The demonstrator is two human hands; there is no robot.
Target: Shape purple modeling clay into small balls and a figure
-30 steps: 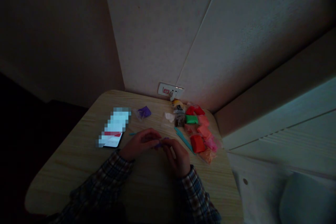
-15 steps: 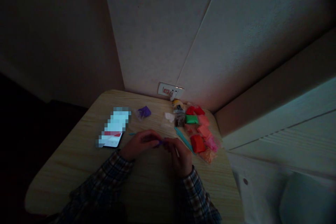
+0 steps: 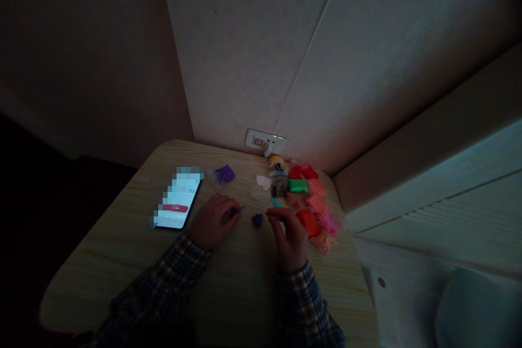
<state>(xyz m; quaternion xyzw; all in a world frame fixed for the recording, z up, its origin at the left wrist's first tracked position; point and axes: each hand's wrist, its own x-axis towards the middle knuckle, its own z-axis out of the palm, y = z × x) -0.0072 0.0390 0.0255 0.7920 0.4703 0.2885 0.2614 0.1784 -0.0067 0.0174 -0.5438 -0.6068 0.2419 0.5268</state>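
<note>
A small purple lump of what looks like modelling clay (image 3: 257,220) lies on the table between my hands, touched by neither. My left hand (image 3: 215,221) is curled to its left, thumb and fingertips close around another bit of purple. The tip of a teal stick (image 3: 243,207) shows just past those fingertips; the rest of it is hidden. On the right side of the lump, my right hand (image 3: 289,236) has thumb and forefinger tips brought together; anything between them is too small and dark to make out.
A lit phone (image 3: 178,201) lies at the left. Behind my hands is an opened purple packet (image 3: 224,174). Several packets, among them a green one (image 3: 297,185) and a red one (image 3: 306,223), crowd the right edge near a teal tool (image 3: 276,203). A wall socket (image 3: 266,141) is beyond.
My hands were together around purple clay; they have moved apart, and the lump now lies on the table between them. My right hand has shifted right, covering much of the teal tool.
</note>
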